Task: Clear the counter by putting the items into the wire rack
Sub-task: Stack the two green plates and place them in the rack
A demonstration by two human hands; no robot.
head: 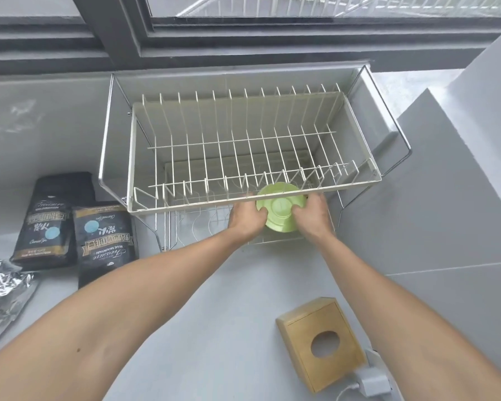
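Observation:
A two-tier white wire rack stands on the grey counter against the wall. My left hand and my right hand both grip a light green bowl, turned bottom toward me. The bowl sits at the front of the lower tier, partly behind the upper tier's front rail. Its far rim is hidden by the wires. The upper tier holds nothing.
Two black coffee bags lie on the counter left of the rack. A crumpled silver foil bag is at the far left. A wooden box with a round hole and a white plug with cable lie near the front right.

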